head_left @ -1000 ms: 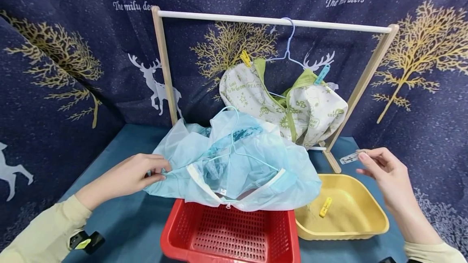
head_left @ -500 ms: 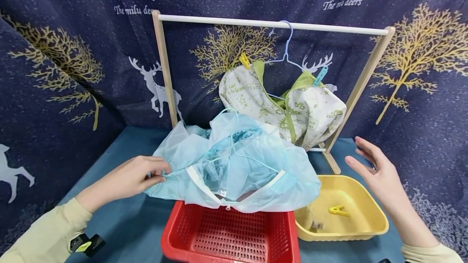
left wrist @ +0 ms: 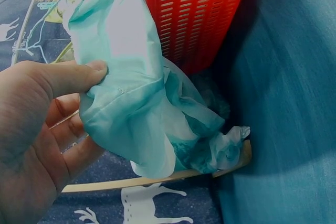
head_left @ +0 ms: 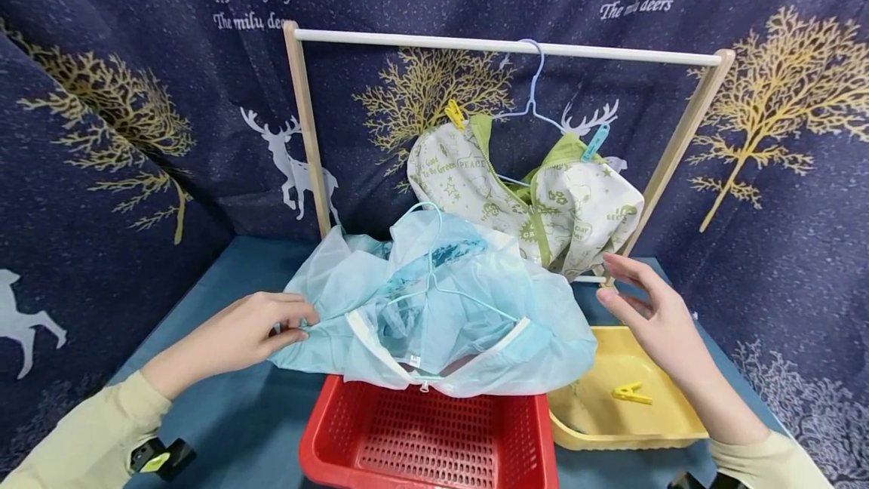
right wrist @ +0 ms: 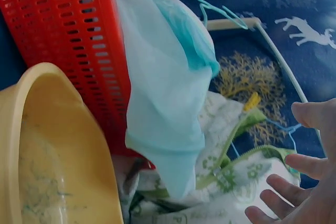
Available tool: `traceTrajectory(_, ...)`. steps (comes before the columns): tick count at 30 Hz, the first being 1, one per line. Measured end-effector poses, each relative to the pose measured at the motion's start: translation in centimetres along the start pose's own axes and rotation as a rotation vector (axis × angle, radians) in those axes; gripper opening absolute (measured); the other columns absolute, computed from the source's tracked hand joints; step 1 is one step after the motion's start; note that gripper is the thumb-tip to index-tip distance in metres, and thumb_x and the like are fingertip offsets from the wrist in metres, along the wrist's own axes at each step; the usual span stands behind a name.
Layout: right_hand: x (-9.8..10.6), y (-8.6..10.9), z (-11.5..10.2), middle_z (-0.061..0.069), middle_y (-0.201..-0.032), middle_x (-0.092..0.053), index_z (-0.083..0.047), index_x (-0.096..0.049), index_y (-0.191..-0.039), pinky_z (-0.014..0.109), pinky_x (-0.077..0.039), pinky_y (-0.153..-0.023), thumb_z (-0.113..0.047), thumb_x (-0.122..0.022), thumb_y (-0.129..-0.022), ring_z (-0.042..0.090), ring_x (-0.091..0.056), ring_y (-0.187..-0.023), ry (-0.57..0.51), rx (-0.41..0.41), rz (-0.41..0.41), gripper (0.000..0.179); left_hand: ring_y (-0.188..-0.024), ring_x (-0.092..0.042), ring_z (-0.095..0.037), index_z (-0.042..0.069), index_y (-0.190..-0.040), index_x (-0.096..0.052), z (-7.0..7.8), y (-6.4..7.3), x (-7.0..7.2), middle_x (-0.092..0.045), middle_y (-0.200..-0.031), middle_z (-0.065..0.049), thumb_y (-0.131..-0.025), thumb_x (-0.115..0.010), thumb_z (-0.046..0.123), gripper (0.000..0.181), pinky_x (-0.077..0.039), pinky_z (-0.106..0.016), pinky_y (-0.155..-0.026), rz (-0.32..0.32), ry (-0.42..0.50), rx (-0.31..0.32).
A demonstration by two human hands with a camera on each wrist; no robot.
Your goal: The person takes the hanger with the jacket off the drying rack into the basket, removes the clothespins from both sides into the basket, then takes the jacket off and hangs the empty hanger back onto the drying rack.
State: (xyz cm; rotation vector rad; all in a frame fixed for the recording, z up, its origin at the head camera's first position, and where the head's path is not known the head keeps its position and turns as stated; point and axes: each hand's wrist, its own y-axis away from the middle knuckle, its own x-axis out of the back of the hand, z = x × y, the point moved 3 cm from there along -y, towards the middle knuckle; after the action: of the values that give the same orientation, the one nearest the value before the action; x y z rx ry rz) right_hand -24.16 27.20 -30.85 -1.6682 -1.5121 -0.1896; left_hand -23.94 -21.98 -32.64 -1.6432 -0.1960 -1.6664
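Observation:
A light blue, thin hooded-looking jacket (head_left: 553,345) with white trim and a zipper lies spread over the back of the red basket (head_left: 428,436). A pale blue hanger (head_left: 430,278) sits within its neckline, hook upward. My left hand (head_left: 261,323) pinches the jacket's left side between thumb and fingers; the left wrist view shows the thumb pressing on the fabric (left wrist: 131,64). To the right, my right hand (head_left: 661,323) holds nothing, fingers spread and lightly bent, above the yellow basin (head_left: 624,441). Inside the basin lies a yellow clothespin (head_left: 632,393).
Behind stands a wooden rack with a white rail (head_left: 421,41). From it a white-and-green printed garment (head_left: 591,210) hangs on a purple-blue hanger (head_left: 532,89), with a yellow clothespin (head_left: 455,113) and a blue clothespin (head_left: 596,142) at its shoulders. A dark patterned cloth (head_left: 170,59) backs everything.
My right hand let go of a clear clothespin it pinched earlier, then moved left toward the jacket. The yellow clothespin in the basin has turned and shifted. My left hand stays put.

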Motion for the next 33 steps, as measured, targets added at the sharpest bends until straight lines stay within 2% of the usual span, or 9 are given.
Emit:
traceTrajectory(5,-0.8,-0.3,-0.8,0.014,-0.143,-0.053,-0.016,-0.05,-0.143,0.0,-0.04,-0.088,-0.02,-0.062,-0.098,-0.019,-0.041,-0.117,-0.007,0.035,-0.037,0.047,-0.066,-0.042,0.01,0.025,-0.094,-0.065,0.0,0.0,0.0,-0.054,-0.078,0.018,-0.082,-0.076,0.003,0.027,-0.039,-0.014,-0.057,0.007,0.001,-0.001)
traceTrajectory(6,-1.0,-0.3,-1.0,0.015,-0.143,-0.054,-0.015,-0.05,-0.143,0.0,-0.04,-0.088,-0.02,-0.062,-0.098,-0.019,-0.041,-0.117,-0.011,0.041,-0.044,0.047,-0.066,-0.042,0.01,0.025,-0.094,-0.065,0.1,0.0,0.0,-0.053,-0.078,0.018,-0.081,-0.076,0.003,0.027,-0.039,-0.014,-0.057,0.008,0.001,-0.001)
traceTrajectory(10,-1.8,-0.4,-1.7,0.013,-0.141,-0.055,-0.015,-0.051,-0.142,0.001,-0.041,-0.088,-0.021,-0.061,-0.099,-0.021,-0.041,-0.116,-0.015,0.042,-0.086,0.044,-0.066,-0.041,0.01,0.025,-0.094,-0.065,0.1,0.0,0.0,-0.053,-0.078,0.018,-0.081,-0.076,0.003,0.027,-0.039,-0.014,-0.056,0.012,-0.001,0.0)
traceTrajectory(13,-2.4,-0.5,-2.2,0.009,-0.139,-0.058,-0.018,-0.052,-0.141,0.005,-0.043,-0.089,-0.023,-0.061,-0.099,-0.017,-0.045,-0.116,0.003,0.048,-0.11,0.043,-0.066,-0.041,0.01,0.025,-0.094,-0.065,0.2,0.1,0.0,-0.053,-0.078,0.018,-0.081,-0.076,0.003,0.028,-0.039,-0.014,-0.056,0.014,-0.004,0.001)
traceTrajectory(17,-3.4,-0.8,-2.7,0.007,-0.135,-0.061,-0.021,-0.053,-0.14,0.029,-0.052,-0.095,-0.025,-0.061,-0.098,0.0,-0.053,-0.119,0.021,0.069,-0.141,0.042,-0.066,-0.041,0.01,0.026,-0.094,-0.064,0.1,0.2,-0.1,-0.053,-0.078,0.019,-0.082,-0.076,0.004,0.028,-0.038,-0.014,-0.056,0.018,-0.007,-0.001)
traceTrajectory(20,-4.1,-0.9,-3.1,0.006,-0.132,-0.064,-0.021,-0.056,-0.137,0.049,-0.052,-0.095,-0.024,-0.062,-0.098,0.013,-0.058,-0.119,0.018,0.097,-0.164,0.039,-0.066,-0.041,0.01,0.026,-0.094,-0.064,0.0,0.4,-0.2,-0.053,-0.078,0.019,-0.082,-0.076,0.003,0.028,-0.039,-0.014,-0.057,0.021,-0.003,-0.007)
traceTrajectory(21,-4.2,-1.0,-3.2,0.006,-0.131,-0.066,-0.02,-0.058,-0.135,0.051,-0.052,-0.095,-0.023,-0.062,-0.098,0.015,-0.059,-0.119,0.014,0.109,-0.168,0.038,-0.066,-0.042,0.01,0.026,-0.094,-0.064,0.0,0.4,-0.3,-0.054,-0.078,0.019,-0.083,-0.075,0.003,0.028,-0.039,-0.014,-0.057,0.022,0.0,-0.008)
traceTrajectory(28,-5.1,-0.7,-3.5,-0.003,-0.123,-0.068,-0.018,-0.067,-0.122,0.049,-0.052,-0.096,-0.024,-0.063,-0.097,0.004,-0.058,-0.118,0.007,0.12,-0.212,0.025,-0.066,-0.043,0.01,0.025,-0.095,-0.065,-0.1,0.8,-0.4,-0.056,-0.079,0.018,-0.081,-0.076,0.002,0.029,-0.04,-0.014,-0.057,0.048,0.011,-0.007)
traceTrajectory(33,-5.6,-0.5,-3.5,-0.008,-0.111,-0.07,-0.025,-0.07,-0.109,0.051,-0.052,-0.095,-0.026,-0.066,-0.096,0.012,-0.063,-0.111,-0.001,0.106,-0.245,0.014,-0.066,-0.043,0.01,0.024,-0.094,-0.065,-0.1,0.9,-0.4,-0.056,-0.078,0.018,-0.082,-0.076,0.001,0.028,-0.04,-0.014,-0.056,0.051,0.011,0.01)
